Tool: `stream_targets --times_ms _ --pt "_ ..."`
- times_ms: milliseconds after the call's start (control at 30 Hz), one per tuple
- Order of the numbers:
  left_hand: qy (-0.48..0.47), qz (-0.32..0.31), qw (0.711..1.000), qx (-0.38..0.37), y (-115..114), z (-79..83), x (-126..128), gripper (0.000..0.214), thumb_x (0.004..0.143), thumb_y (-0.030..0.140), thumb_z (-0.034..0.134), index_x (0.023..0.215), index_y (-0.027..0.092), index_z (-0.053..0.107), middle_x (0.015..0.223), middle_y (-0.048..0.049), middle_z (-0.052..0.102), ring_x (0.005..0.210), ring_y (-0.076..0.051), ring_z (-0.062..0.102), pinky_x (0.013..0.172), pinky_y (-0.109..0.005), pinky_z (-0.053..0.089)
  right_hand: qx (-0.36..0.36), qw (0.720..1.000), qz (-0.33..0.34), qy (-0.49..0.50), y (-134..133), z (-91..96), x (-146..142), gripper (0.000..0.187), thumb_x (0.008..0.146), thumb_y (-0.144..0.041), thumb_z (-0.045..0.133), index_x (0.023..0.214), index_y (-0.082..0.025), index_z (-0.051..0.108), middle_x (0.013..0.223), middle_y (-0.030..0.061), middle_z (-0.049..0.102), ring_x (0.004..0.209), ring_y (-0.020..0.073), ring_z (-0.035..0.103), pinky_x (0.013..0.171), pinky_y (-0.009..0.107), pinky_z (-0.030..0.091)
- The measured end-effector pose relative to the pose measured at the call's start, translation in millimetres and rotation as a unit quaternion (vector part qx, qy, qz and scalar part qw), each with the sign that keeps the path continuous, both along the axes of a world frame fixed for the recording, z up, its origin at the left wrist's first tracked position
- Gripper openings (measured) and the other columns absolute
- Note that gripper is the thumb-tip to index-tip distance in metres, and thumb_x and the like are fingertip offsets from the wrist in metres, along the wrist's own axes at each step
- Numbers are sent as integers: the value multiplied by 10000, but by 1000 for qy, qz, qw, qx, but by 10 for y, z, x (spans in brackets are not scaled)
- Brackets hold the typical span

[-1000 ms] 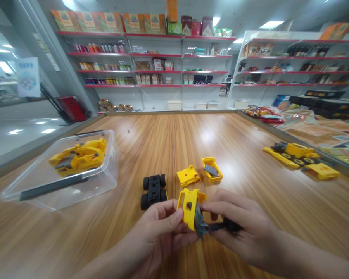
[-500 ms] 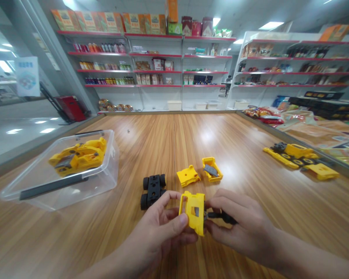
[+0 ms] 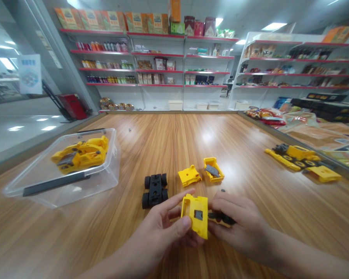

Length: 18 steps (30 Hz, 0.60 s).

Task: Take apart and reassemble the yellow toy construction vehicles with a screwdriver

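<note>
Head view: shop shelves (image 3: 159, 95), stocked, behind. Wooden table (image 3: 229, 135) across the front. Clear plastic tub (image 3: 112, 174) at table's left, containing yellow toy vehicles (image 3: 84, 155). Left hand (image 3: 165, 228): thumb and fingers pinching the left side of a yellow toy shell (image 3: 202, 228), raised above the table near its front. Right hand (image 3: 238, 221): closed around a black tool (image 3: 227, 219), pointed at shell's right edge; contact at tip hidden. Loose toy parts (image 3: 304, 153), far right. Black wheeled base (image 3: 155, 190), beyond left hand. Yellow box piece (image 3: 219, 176) and flat yellow piece (image 3: 189, 176), side by side beyond shell.
</note>
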State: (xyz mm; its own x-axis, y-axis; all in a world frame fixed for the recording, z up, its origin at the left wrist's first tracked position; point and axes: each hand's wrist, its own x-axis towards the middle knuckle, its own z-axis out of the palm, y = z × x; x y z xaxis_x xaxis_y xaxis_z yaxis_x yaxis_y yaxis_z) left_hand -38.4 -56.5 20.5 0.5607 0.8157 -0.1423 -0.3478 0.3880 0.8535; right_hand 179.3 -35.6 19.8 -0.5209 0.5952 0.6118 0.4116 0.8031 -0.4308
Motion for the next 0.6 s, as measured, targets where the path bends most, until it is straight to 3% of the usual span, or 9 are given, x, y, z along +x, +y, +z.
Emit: stream_targets --times_ms 167,300,400,600 --pt "-23 -11 1000 -2 4 24 -3 472 915 246 615 1376 288 520 1122 -102 654 803 -172 668 803 -366 518 17 999 14 39 -28 53 -37 73 851 -160 659 911 -162 616 710 17 598 591 124 561 516 228 440" --pt "-71 -16 995 -62 -2 55 1 418 928 231 579 1343 279 555 964 -78 657 759 -177 661 775 -361 505 40 997 -1 68 -63 93 -68 201 781 -117 714 962 -150 631 760 27 639 631 120 606 557 209 490" --pt "-88 -10 992 -84 -14 44 2 437 937 218 552 1369 284 525 976 -88 657 726 -173 658 766 -372 499 54 996 -5 73 -78 89 -83 232 771 -108 716 983 -152 633 771 29 649 640 121 620 564 207 498" --pt "-58 -28 997 -38 -27 17 23 443 958 267 530 1399 278 493 1003 -99 653 741 -168 652 743 -337 490 44 998 -22 31 -79 54 -89 131 798 -158 692 908 -169 622 696 14 600 581 130 573 497 229 450"
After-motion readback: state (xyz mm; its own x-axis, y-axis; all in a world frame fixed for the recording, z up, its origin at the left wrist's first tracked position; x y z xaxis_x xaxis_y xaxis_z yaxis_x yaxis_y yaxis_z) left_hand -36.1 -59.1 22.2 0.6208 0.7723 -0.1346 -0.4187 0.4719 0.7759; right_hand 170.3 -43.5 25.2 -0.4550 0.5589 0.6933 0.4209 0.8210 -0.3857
